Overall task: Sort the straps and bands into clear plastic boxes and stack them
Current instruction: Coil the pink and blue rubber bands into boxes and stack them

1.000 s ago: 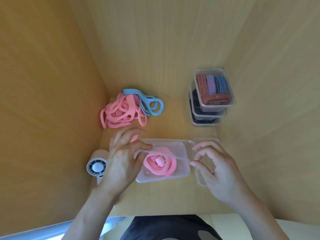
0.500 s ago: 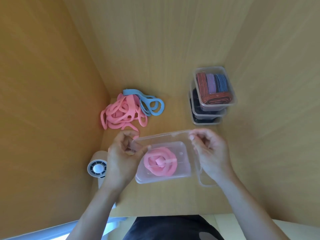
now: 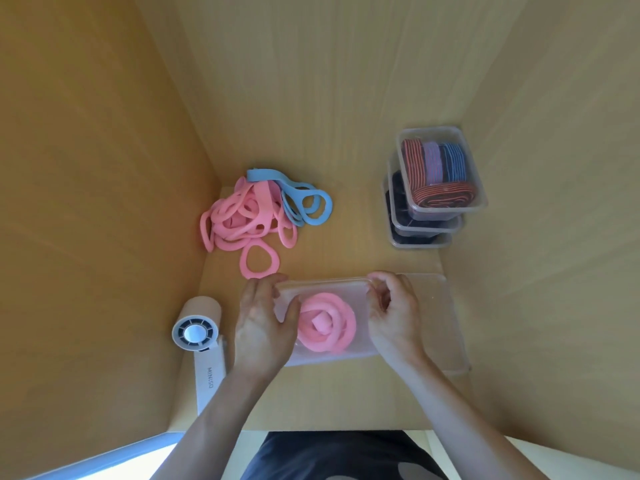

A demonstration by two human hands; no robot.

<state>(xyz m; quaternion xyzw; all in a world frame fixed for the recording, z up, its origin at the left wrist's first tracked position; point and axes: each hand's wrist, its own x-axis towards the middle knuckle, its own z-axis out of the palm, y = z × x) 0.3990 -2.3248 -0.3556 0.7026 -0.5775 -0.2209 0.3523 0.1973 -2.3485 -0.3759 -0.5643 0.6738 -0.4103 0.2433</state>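
A clear plastic box (image 3: 360, 353) sits near the front of the wooden shelf, with a coiled pink band (image 3: 327, 322) inside under a clear lid (image 3: 322, 285). My left hand (image 3: 265, 327) presses on the lid's left end and my right hand (image 3: 394, 311) grips its right end. A heap of loose pink bands (image 3: 242, 220) with blue bands (image 3: 306, 200) lies at the back left. Three stacked clear boxes (image 3: 434, 188) stand at the back right; the top one holds striped straps.
A second clear box or lid (image 3: 446, 320) lies just right of the one I hold. A white handheld fan (image 3: 199, 332) lies at the front left. Wooden walls close in on the left, back and right.
Both hands brought the clear lid from tilted over the box down flat onto it. My hands moved back along the box's ends.
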